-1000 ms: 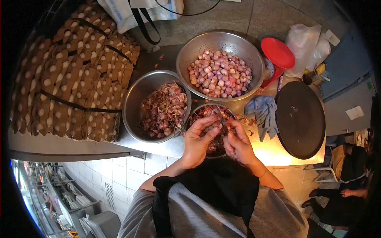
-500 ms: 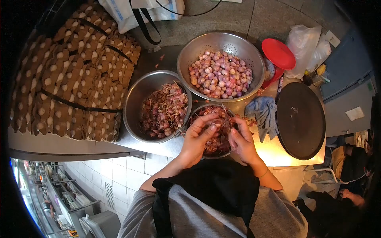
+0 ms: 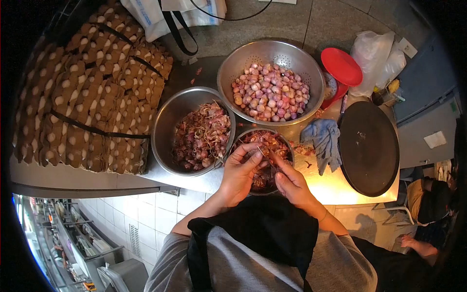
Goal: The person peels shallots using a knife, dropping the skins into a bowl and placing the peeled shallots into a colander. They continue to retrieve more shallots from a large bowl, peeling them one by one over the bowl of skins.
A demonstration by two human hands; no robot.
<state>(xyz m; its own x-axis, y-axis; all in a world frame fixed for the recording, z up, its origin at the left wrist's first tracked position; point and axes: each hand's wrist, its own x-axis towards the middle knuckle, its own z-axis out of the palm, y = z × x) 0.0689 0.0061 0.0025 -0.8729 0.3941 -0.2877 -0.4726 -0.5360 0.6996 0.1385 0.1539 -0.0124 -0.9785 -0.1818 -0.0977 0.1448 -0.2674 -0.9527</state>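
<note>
Warm yellow light is gleaming on a stainless-steel counter (image 3: 335, 187), with stacked brown cardboard trays of pale eggs (image 3: 87, 97) standing on the left. Over a small steel bowl (image 3: 263, 129) of reddish, papery peelings (image 3: 277, 139), the person's bare left hand (image 3: 238, 173) is pinching a small pinkish shallot (image 3: 253, 154) between thumb and fingers. Fingertips are covering most of it, so I cannot tell how much skin is clinging to it. Close by, the bare right hand (image 3: 292, 182) is curling its fingers around a small knife with a thin blade (image 3: 265, 155), whose tip is reaching the left fingertips.

Just behind, a wide, perforated steel colander (image 3: 231, 63) is holding many smooth, rounded shallots (image 3: 272, 92), their surfaces showing pink, violet and cream. To the left, a deep steel bowl (image 3: 165, 114) is holding dull reddish-brown shallots in dry, flaking skins (image 3: 202, 136), with straw-coloured strands poking out. On the right, a crumpled blue cloth (image 3: 320, 141) is lying between the small bowl and a round black tray (image 3: 368, 151).
</note>
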